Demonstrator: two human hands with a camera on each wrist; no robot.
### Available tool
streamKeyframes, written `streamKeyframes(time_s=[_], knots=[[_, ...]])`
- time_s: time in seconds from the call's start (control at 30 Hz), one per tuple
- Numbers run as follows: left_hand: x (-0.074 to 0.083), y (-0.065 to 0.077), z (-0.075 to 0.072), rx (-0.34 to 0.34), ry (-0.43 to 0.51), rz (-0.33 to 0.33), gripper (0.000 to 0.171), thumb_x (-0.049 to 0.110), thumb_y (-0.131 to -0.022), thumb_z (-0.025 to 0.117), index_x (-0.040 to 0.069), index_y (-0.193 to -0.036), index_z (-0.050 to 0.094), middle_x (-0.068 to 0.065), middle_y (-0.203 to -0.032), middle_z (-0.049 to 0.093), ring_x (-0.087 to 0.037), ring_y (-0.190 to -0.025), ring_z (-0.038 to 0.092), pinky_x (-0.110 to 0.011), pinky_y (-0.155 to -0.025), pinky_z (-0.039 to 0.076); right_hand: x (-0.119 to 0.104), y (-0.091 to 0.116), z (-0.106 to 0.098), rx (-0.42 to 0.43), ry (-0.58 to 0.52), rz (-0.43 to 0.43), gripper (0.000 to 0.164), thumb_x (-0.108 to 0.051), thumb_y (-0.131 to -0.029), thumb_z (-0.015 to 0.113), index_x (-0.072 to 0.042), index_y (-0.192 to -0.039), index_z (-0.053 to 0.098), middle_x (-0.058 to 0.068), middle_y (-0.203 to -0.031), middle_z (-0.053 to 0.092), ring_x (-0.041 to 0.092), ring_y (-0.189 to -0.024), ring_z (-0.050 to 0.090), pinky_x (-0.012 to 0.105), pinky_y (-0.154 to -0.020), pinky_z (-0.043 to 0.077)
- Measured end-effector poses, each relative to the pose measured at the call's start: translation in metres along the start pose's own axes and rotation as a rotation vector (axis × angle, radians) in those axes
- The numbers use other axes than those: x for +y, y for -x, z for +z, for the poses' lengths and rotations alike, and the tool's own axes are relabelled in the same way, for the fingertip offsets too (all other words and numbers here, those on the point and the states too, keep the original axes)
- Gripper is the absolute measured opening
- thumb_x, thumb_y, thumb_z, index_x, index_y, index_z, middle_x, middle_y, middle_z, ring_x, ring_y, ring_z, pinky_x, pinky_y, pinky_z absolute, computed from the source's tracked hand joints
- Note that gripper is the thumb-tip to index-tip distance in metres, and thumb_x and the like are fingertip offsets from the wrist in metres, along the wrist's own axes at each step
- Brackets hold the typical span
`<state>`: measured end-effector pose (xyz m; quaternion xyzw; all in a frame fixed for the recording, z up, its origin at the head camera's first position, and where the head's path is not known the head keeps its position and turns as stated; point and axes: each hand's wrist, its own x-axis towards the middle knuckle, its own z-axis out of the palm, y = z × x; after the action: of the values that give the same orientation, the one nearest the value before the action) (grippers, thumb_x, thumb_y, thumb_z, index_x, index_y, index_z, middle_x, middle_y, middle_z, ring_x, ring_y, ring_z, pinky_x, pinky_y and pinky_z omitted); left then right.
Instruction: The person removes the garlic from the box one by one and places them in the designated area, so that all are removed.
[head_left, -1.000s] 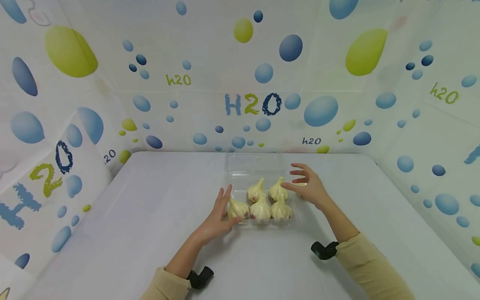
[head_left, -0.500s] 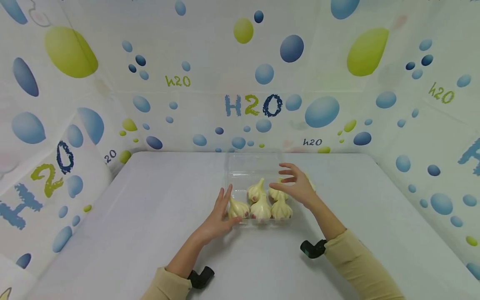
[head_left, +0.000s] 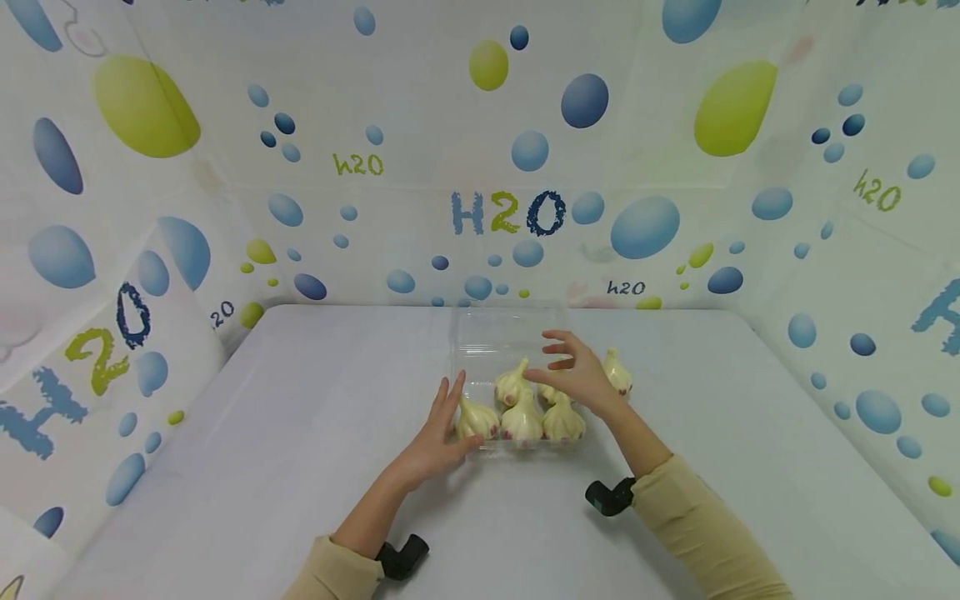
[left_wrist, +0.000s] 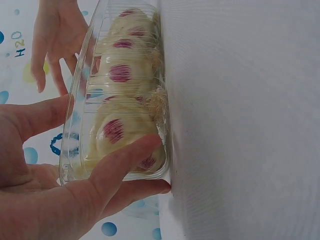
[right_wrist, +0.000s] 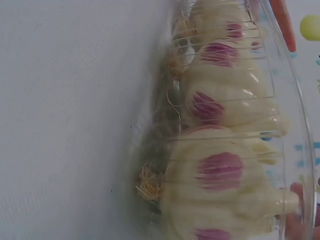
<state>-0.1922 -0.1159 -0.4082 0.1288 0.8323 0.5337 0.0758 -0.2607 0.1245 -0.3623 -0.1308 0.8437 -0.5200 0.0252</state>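
Observation:
Several cream-coloured garlic bulbs (head_left: 521, 418) with purple marks sit in a clear plastic clamshell box (left_wrist: 75, 135). Its transparent lid (head_left: 506, 327) lies folded back on the far side. At the box's front left corner my left hand (head_left: 433, 446) holds it, the thumb (left_wrist: 127, 157) against the front wall and the fingers along the left side. Over the right half of the box is my right hand (head_left: 585, 379), with fingers apart, loosely bent and holding nothing. It partly hides the back right garlic. Outside the box, one garlic bulb (head_left: 618, 377) stands beyond my right wrist.
A white tabletop (head_left: 315, 400) surrounds the box. Behind and at both sides rise white wall sheets (head_left: 420, 108) printed with blue and green drops. Black wrist cameras (head_left: 403, 557) stick out below the beige sleeves.
My right hand has moved left, from beside the box to over its right half, uncovering the garlic bulb outside on the right. The left hand stays at its corner.

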Motion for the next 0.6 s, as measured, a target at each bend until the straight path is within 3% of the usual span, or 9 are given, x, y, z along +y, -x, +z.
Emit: streamKeyframes(time_s=[0.6], knots=[[0.001, 0.002, -0.001, 0.001, -0.007, 0.02, 0.087, 0.017, -0.086, 0.064, 0.026, -0.148, 0.004, -0.018, -0.15, -0.011, -0.042, -0.135, -0.001, -0.056, -0.1, 0.025, 0.003, -0.009, 0.017, -0.102, 0.118, 0.082, 0.069, -0.046, -0.07, 0.076, -0.017, -0.127, 0.049, 0.014, -0.127, 0.051, 0.033, -0.108, 0.054, 0.044, -0.082, 0.048]])
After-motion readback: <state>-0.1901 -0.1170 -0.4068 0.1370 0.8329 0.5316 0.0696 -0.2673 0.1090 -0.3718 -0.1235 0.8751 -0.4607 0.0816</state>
